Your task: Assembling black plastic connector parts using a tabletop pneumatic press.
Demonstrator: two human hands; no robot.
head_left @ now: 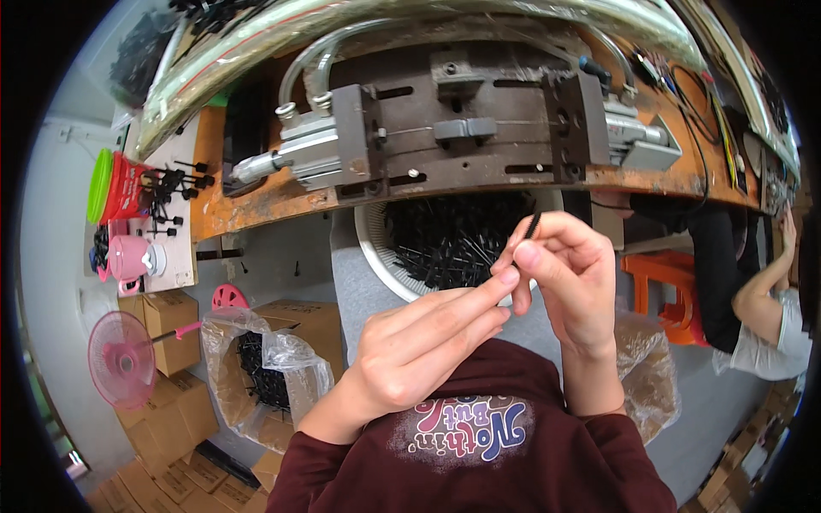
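My right hand [575,278] is raised in front of my chest and pinches a small black ribbed rod [533,226] between thumb and fingers. One end of the rod sticks up past the fingertips. From the left, my left hand [410,346] reaches across with its fingers straight and pressed together, tips meeting the right fingertips. Its thumb is hidden, and whatever it grips there does not show. Just beyond my hands stands a round white basket [369,245] holding many black parts with thin metal shafts [445,235].
A dark metal fixture [466,158] with air cylinders [312,141] sits on the wooden bench [256,209]. At left are a pink fan [122,359], cardboard boxes [175,410] and a plastic-lined box of black parts [261,368]. Another person [770,321] is near an orange stool [663,282].
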